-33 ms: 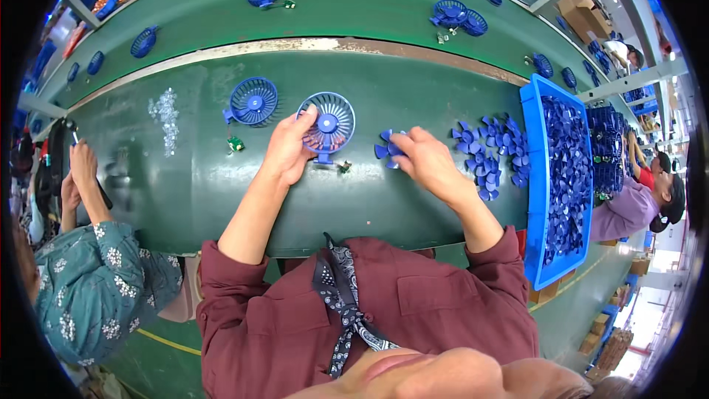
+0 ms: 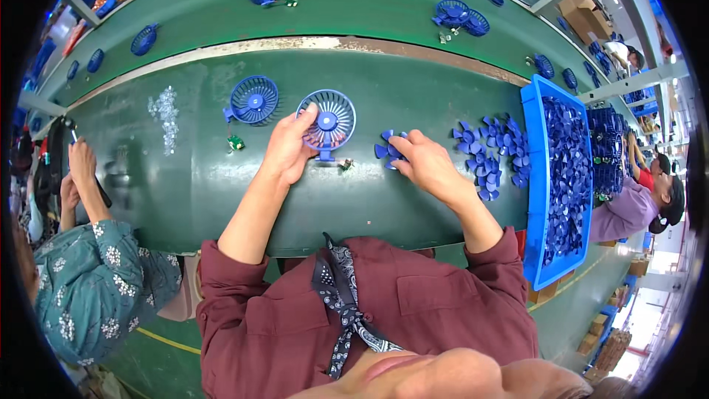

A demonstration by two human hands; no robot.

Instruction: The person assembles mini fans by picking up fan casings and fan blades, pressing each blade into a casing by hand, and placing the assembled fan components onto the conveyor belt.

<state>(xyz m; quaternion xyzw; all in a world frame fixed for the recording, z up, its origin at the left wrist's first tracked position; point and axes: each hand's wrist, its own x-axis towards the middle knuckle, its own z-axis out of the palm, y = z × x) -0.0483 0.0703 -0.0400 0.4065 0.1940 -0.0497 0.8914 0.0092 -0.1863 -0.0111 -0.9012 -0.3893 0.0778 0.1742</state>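
In my left hand (image 2: pixel 289 146), the thumb over its rim, is a round blue fan housing (image 2: pixel 326 120) with radial ribs, tilted so its inside shows. A small circuit board (image 2: pixel 346 165) hangs by its lower stem. My right hand (image 2: pixel 427 164) pinches a blue fan blade (image 2: pixel 383 151) just right of the housing; the fingers cover part of the blade, and whether it still touches the table cannot be told. A second fan housing (image 2: pixel 253 100) lies to the left, with a green circuit board (image 2: pixel 235 143) beside it. Loose fan blades (image 2: pixel 487 170) are scattered right of my right hand.
A blue tray (image 2: pixel 533 199) full of fan blades stands at the right. Small clear parts (image 2: pixel 168 122) lie in a pile at the left. Beyond the table edge, a green belt (image 2: pixel 199 22) carries several fan housings. Co-workers sit at the left (image 2: pixel 96 281) and right (image 2: pixel 628 203).
My right thumb and fingers have shifted slightly around the fan blade. The held housing has risen a touch in the picture.
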